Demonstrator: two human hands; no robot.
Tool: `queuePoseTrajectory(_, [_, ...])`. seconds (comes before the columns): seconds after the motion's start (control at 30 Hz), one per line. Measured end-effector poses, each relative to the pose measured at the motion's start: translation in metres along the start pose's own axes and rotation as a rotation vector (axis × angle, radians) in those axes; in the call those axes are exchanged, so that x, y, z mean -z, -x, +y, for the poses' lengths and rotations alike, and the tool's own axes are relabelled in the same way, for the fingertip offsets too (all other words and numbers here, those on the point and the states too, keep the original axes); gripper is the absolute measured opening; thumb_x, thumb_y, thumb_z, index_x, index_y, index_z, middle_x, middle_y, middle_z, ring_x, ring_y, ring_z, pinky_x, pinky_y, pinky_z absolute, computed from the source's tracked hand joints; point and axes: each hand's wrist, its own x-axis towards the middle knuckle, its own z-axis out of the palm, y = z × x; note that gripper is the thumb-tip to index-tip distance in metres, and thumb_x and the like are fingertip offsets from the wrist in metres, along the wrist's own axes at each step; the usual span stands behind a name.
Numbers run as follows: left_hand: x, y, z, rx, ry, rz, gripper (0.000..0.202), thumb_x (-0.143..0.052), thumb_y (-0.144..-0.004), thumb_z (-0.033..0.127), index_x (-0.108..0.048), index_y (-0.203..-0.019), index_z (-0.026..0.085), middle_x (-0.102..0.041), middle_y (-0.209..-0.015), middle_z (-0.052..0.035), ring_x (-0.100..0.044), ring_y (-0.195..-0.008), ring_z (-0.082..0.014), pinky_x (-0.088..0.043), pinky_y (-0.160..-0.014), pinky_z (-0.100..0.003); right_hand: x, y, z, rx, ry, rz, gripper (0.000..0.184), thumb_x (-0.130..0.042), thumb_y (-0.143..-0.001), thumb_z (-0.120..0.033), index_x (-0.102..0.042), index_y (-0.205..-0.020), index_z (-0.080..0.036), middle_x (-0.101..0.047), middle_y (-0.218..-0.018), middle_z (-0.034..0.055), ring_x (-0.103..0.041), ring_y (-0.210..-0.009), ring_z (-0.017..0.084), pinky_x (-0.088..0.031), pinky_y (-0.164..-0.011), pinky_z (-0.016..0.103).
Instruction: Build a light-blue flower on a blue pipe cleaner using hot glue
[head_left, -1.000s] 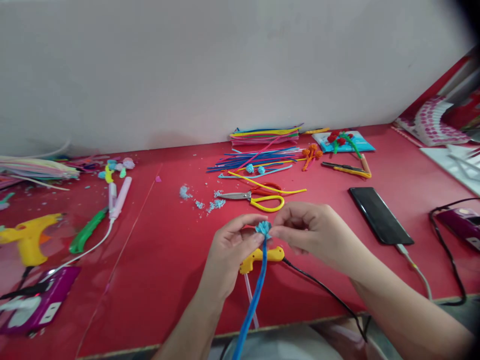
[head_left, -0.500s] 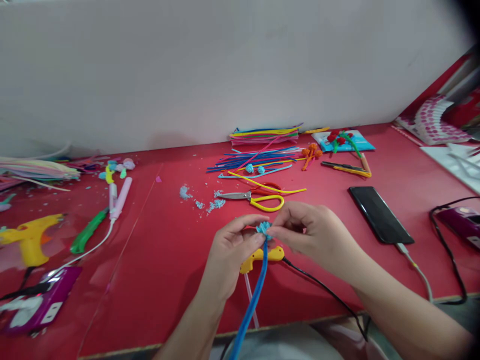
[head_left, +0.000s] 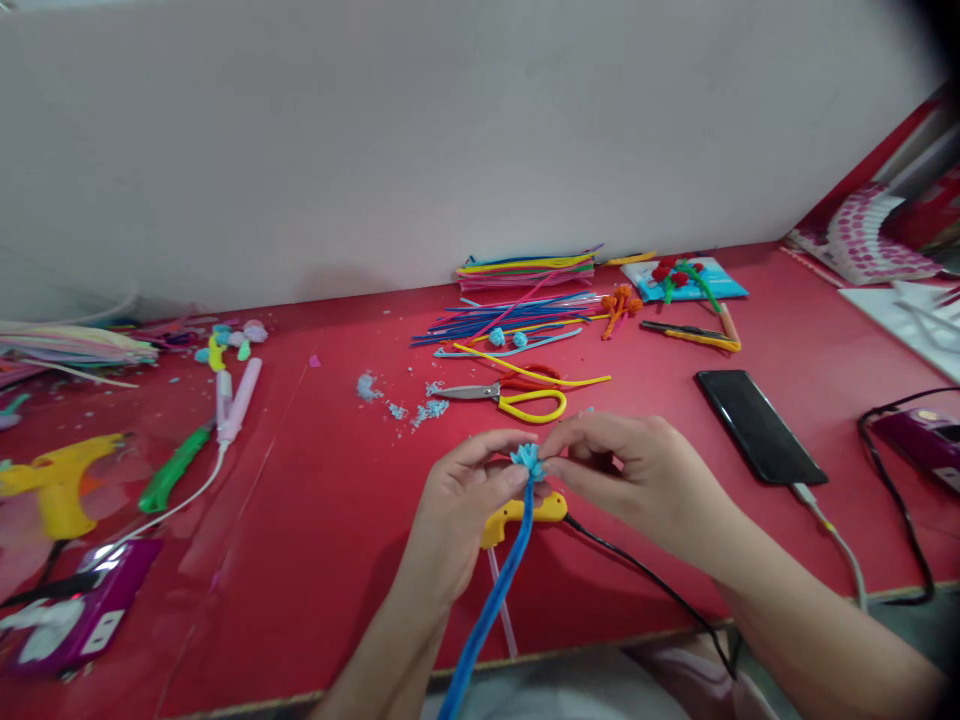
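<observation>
A light blue pipe-cleaner flower [head_left: 528, 458] on a darker blue stem [head_left: 495, 600] is held up over the table's front part. My left hand [head_left: 469, 500] pinches the flower's base between thumb and fingers. The thumb and forefinger of my right hand [head_left: 634, 475] close on the flower's right edge; the other fingers curl inward. The stem hangs down toward me past the table edge. Beneath the hands lies a yellow glue gun [head_left: 555, 507], partly hidden, with a clear glue stick [head_left: 504, 610] sticking out. Just beyond are scissors [head_left: 532, 404] with one red and one yellow handle.
Blue fluff clippings [head_left: 429, 412] lie left of the scissors. Pipe cleaners [head_left: 510, 320] are heaped at the back. A phone [head_left: 761, 428] with its cable is on the right. Another yellow glue gun [head_left: 60, 480], a green cutter [head_left: 176, 468] and a pink straightener [head_left: 238, 400] are on the left.
My right fingers have shifted slightly along the flower's right edge, and its petals look a little more spread. The stem's lower end has swung left.
</observation>
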Motion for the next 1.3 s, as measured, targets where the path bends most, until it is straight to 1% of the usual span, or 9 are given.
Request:
queuePoseTrajectory(0.1, [0.0003,0.0001,-0.0002,0.000,-0.004,-0.017,0.023,-0.078,-0.068,0.020,-0.075,-0.091,0.019,-0.073,-0.073,-0.0023,-0.069,-0.063,-0.0139,-0.055,-0.063,-0.023,-0.0013,-0.0007,0.0018,0.007,-0.010,0.008,0.011,-0.059,-0.086,-0.024,-0.067,-0.080,-0.022,-0.067,-0.069,-0.0023,-0.052,-0.056,0.010,-0.039,-0.053,0.021])
queuePoseTrajectory(0.27, [0.0003,0.0011,-0.0009,-0.022,-0.006,0.012,0.023,-0.077,-0.068,0.018,-0.075,-0.091,0.019,-0.074,-0.076,-0.0027,-0.068,-0.067,-0.0138,-0.055,-0.065,-0.022,-0.0027,0.0002,0.0034,-0.004,-0.041,0.004,0.011,-0.058,-0.086,-0.025,-0.067,-0.080,-0.022,-0.069,-0.073,-0.0009,-0.057,-0.061,0.012,-0.042,-0.056,0.022])
queuePoseTrajectory(0.4, [-0.0005,0.0025,0.0003,-0.015,-0.005,0.008,0.023,-0.078,-0.068,0.019,-0.075,-0.090,0.020,-0.074,-0.077,-0.0023,-0.067,-0.063,-0.0126,-0.055,-0.063,-0.022,-0.0014,0.0005,0.0020,0.004,-0.052,0.017,0.007,-0.061,-0.085,-0.025,-0.067,-0.087,-0.022,-0.063,-0.063,-0.0042,-0.051,-0.053,0.009,-0.039,-0.051,0.020])
queuePoseTrajectory(0.5, [-0.0021,0.0034,0.0010,-0.023,-0.013,0.011,0.022,-0.077,-0.069,0.019,-0.075,-0.091,0.020,-0.074,-0.076,-0.0019,-0.067,-0.063,-0.0122,-0.055,-0.064,-0.022,0.0001,-0.0001,0.0002,-0.001,-0.003,0.021,0.007,-0.060,-0.085,-0.023,-0.066,-0.085,-0.022,-0.058,-0.059,-0.0051,-0.047,-0.051,0.008,-0.036,-0.049,0.020])
queuePoseTrajectory(0.7, [-0.0013,0.0023,-0.0010,-0.034,-0.010,0.018,0.023,-0.078,-0.068,0.018,-0.075,-0.091,0.020,-0.074,-0.077,-0.0021,-0.069,-0.068,-0.0135,-0.055,-0.066,-0.022,-0.0006,0.0005,0.0005,0.021,0.067,0.015,0.009,-0.057,-0.086,-0.022,-0.065,-0.082,-0.022,-0.062,-0.064,-0.0032,-0.049,-0.052,0.009,-0.036,-0.050,0.021])
queuePoseTrajectory(0.97, [0.0011,0.0024,0.0013,-0.009,-0.016,-0.007,0.022,-0.078,-0.069,0.019,-0.075,-0.091,0.020,-0.073,-0.075,-0.0024,-0.068,-0.064,-0.0130,-0.055,-0.063,-0.022,-0.0030,0.0016,0.0040,0.035,0.082,0.016,0.009,-0.056,-0.087,-0.022,-0.064,-0.083,-0.022,-0.065,-0.068,-0.0024,-0.051,-0.056,0.010,-0.039,-0.054,0.020])
queuePoseTrajectory(1.13, [-0.0002,0.0033,0.0020,-0.015,-0.022,-0.012,0.020,-0.077,-0.071,0.019,-0.076,-0.091,0.021,-0.072,-0.074,-0.0014,-0.068,-0.065,-0.0124,-0.055,-0.065,-0.021,-0.0035,0.0015,0.0042,0.085,0.126,0.046,0.009,-0.055,-0.087,-0.020,-0.063,-0.082,-0.022,-0.058,-0.061,-0.0045,-0.048,-0.052,0.008,-0.036,-0.052,0.020])
queuePoseTrajectory(1.23, [-0.0018,0.0035,0.0030,-0.028,-0.011,-0.029,0.020,-0.075,-0.071,0.017,-0.076,-0.090,0.022,-0.073,-0.075,-0.0010,-0.068,-0.068,-0.0117,-0.054,-0.067,-0.020,-0.0032,0.0016,0.0033,0.113,0.152,0.050,0.010,-0.053,-0.088,-0.021,-0.062,-0.082,-0.022,-0.059,-0.064,-0.0035,-0.049,-0.054,0.008,-0.037,-0.053,0.020])
queuePoseTrajectory(1.3, [-0.0025,0.0035,0.0035,-0.073,-0.002,-0.028,0.020,-0.075,-0.071,0.016,-0.076,-0.090,0.022,-0.073,-0.079,-0.0010,-0.067,-0.069,-0.0110,-0.054,-0.068,-0.019,-0.0019,0.0025,0.0017,0.125,0.155,0.060,0.009,-0.055,-0.089,-0.023,-0.062,-0.085,-0.022,-0.058,-0.064,-0.0036,-0.048,-0.054,0.008,-0.037,-0.053,0.019])
